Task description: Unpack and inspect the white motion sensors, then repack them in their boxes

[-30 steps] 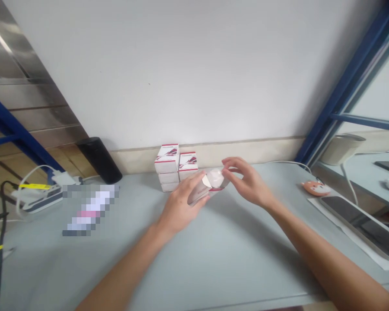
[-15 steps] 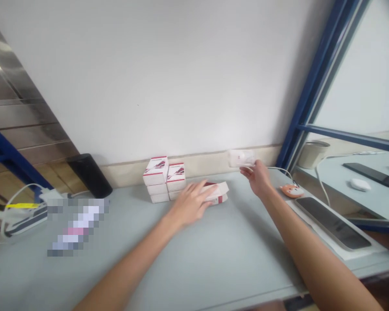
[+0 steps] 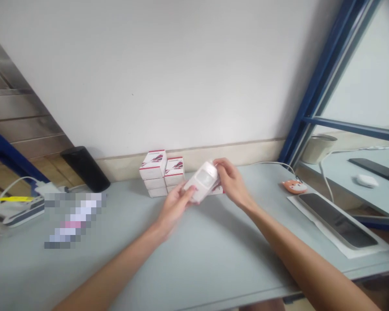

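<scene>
The left hand (image 3: 172, 204) is wrapped around the lower end of a white device (image 3: 201, 183), thumb on top; the right hand's (image 3: 231, 181) half-curled fingers are at its upper end, gripping or not I can't tell. It's over the table (image 3: 194, 259), near stacked white boxes (image 3: 153, 172).

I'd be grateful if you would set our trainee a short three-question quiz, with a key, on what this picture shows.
1. True or false: no hand is touching the white item.
2. Which of these is left of the stacked boxes in the picture?
A) the orange case
B) the black cylinder
C) the cup
3. How many columns do the stacked boxes form, side by side?

Key:
1. False; the left hand holds it.
2. B
3. Two
</scene>
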The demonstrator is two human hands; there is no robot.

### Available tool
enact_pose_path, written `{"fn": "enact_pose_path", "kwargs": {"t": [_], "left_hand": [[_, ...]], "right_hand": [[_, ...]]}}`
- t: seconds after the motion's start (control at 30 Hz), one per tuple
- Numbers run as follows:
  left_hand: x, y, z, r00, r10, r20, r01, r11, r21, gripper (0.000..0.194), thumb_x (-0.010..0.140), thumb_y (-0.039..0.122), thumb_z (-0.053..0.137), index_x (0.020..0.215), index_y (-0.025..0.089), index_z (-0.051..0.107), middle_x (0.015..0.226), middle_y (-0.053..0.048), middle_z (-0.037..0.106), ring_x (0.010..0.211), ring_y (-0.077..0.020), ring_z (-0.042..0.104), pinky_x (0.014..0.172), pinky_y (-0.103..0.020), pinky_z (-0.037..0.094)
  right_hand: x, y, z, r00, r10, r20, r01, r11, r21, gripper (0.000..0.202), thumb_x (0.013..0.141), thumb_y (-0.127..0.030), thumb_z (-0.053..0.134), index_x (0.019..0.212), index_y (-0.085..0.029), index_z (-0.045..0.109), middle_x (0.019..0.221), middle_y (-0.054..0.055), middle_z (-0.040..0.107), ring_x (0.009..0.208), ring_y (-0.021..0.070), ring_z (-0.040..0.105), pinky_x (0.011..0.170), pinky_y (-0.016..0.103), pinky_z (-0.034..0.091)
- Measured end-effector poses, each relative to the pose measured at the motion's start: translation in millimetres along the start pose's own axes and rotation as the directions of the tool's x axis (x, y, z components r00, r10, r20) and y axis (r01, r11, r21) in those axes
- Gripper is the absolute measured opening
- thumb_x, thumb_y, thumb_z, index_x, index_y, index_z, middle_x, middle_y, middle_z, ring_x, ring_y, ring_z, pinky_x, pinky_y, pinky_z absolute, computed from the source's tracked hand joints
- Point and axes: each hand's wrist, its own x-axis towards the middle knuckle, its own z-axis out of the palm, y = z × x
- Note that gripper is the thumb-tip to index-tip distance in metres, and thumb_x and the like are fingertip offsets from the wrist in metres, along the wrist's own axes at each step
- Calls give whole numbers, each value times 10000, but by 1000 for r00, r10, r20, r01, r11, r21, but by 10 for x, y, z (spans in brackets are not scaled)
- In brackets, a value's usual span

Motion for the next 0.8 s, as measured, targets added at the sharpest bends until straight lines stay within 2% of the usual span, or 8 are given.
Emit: {"fn": "enact_pose_path", "kwargs": {"t": [0.07, 0.17, 0.27, 0.47, 0.53, 0.63, 0.73, 0.8], "left_hand": [[-93, -35, -125, 999, -45, -29, 41, 992, -119, 442, 934, 531, 747, 1190, 171, 715, 1183, -105, 757, 987, -205, 713, 859, -313, 571], [-152, -141, -290, 997, -76, -21, 69, 969, -237, 395, 959, 505, 726, 1184, 180, 743, 1246, -112, 756, 1051, -234, 717, 896, -338, 579], [-157, -236, -384, 991, -116, 66, 129, 959, -254, 427, 987, 524, 679, 1254, 197, 742, 1321, -127, 745, 1103, -272, 727, 937, -375, 588], [-186, -225, -373, 942, -158, 296, 252, 916, -313, 586, 1004, 649, 568, 1342, 193, 716, 1398, -158, 712, 1161, -312, 738, 1043, -448, 567], [-214, -205, -360, 912, -181, 369, 303, 903, -305, 517, 1014, 572, 610, 1337, 183, 717, 1361, -164, 729, 1145, -303, 746, 1049, -440, 559], [-262, -183, -356, 878, -232, 418, 373, 879, -297, 444, 1005, 448, 672, 1358, 179, 685, 1298, -171, 750, 1099, -293, 763, 1029, -432, 556], [-296, -152, -354, 868, -263, 422, 424, 834, -354, 473, 958, 365, 744, 1397, 247, 613, 1348, -146, 729, 1139, -321, 761, 1067, -480, 534], [-302, -130, -345, 866, -266, 424, 442, 804, -398, 504, 950, 353, 747, 1414, 272, 567, 1363, -146, 722, 1151, -323, 757, 1068, -487, 526]], "right_hand": [[-112, 12, 112, 990, -52, 132, 59, 997, -56, 299, 998, -503, 516, 1111, -254, 637, 874, -5, 671, 691, 163, 661, 596, 295, 586], [-222, 92, 214, 952, -94, 291, 151, 972, -179, 325, 1006, -526, 578, 1124, -232, 648, 999, 34, 710, 793, 164, 670, 688, 298, 579], [-274, 152, 262, 944, -105, 311, 189, 948, -255, 293, 1003, -509, 615, 1002, -219, 660, 938, 37, 719, 785, 168, 663, 662, 288, 550], [-260, -12, 203, 974, -225, 38, 224, 912, -344, 314, 977, -531, 663, 898, -227, 671, 686, -2, 666, 553, 149, 602, 524, 283, 497], [-198, -94, 118, 942, -320, -99, 266, 895, -359, 296, 970, -533, 677, 970, -237, 672, 656, -19, 644, 509, 146, 588, 484, 277, 487], [-11, -119, -100, 838, -427, -340, 320, 889, -327, 328, 954, -534, 702, 1078, -251, 593, 732, -28, 663, 551, 147, 632, 505, 270, 526], [238, 37, -396, 769, -390, -506, 269, 916, -297, 404, 912, -552, 737, 1060, -259, 501, 896, -1, 706, 681, 160, 704, 539, 261, 556], [376, 217, -568, 765, -298, -570, 173, 949, -265, 411, 896, -558, 734, 1016, -256, 482, 957, 21, 709, 757, 169, 723, 577, 267, 572]]}}
